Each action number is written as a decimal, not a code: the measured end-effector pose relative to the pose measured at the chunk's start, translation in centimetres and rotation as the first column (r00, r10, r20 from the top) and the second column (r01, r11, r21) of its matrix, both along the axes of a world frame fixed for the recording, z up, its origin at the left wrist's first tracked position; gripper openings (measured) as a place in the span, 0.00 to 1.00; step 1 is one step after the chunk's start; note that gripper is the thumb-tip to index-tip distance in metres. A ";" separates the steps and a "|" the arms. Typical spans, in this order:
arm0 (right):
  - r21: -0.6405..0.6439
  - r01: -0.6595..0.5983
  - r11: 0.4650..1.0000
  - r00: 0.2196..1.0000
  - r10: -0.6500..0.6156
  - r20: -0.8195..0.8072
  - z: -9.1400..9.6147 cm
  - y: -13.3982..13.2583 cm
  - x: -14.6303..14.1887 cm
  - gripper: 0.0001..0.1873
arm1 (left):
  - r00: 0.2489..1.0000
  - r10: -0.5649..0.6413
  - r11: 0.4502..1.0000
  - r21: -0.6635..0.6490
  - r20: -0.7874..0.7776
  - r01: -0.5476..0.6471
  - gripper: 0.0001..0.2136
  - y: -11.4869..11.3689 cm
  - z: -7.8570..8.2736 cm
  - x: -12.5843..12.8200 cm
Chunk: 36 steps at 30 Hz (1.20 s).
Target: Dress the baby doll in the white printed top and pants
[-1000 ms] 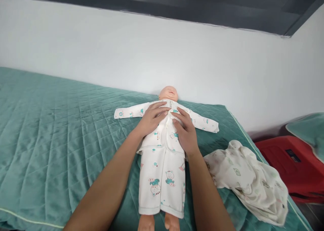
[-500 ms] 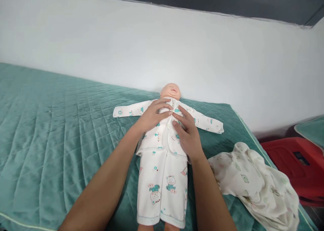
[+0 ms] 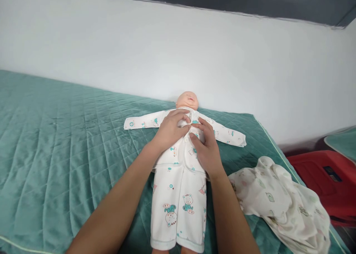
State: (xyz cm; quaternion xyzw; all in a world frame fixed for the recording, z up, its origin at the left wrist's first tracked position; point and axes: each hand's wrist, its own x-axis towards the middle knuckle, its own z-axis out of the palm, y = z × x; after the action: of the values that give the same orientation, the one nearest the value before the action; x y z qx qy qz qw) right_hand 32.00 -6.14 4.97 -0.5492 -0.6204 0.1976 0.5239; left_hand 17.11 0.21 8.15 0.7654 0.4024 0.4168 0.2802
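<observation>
A baby doll (image 3: 188,99) lies on its back with its head toward the wall, dressed in a white printed shirt (image 3: 170,155) and matching trousers (image 3: 179,205). Both sleeves are spread out to the sides. My left hand (image 3: 172,127) is at the chest, thumb and index finger pinched on the shirt's front edge. Across from it, my right hand (image 3: 205,144) rests on the other front panel, with its fingers bent at the same edge and the thumb lower down. Fingertips hide the exact spot being gripped. A button shows on the placket just below.
The doll is on a green quilted bedspread (image 3: 69,146) against a white wall (image 3: 167,50). To the right lies a crumpled printed cloth (image 3: 280,198) near the bed's edge. Beyond that edge stands a red plastic object (image 3: 325,180).
My left hand has drawn its thumb and index finger into a rounder pinch, wrist shifted slightly. The right fingers have moved a little at the shirt front. The doll stays in place.
</observation>
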 end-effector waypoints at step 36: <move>-0.091 -0.176 0.980 0.984 0.172 -0.056 1.1 -0.4 0.9 0.02 | 0.911 -0.413 0.905 -0.121 -0.011 0.409 0.06 -0.8 -1.0 -4.9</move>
State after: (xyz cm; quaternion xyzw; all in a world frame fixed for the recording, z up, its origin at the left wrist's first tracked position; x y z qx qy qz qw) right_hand 32.94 -6.58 6.11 -0.5124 -0.6431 0.2853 0.4924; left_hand 12.22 -0.63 7.14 0.8229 0.2609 0.3102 0.3981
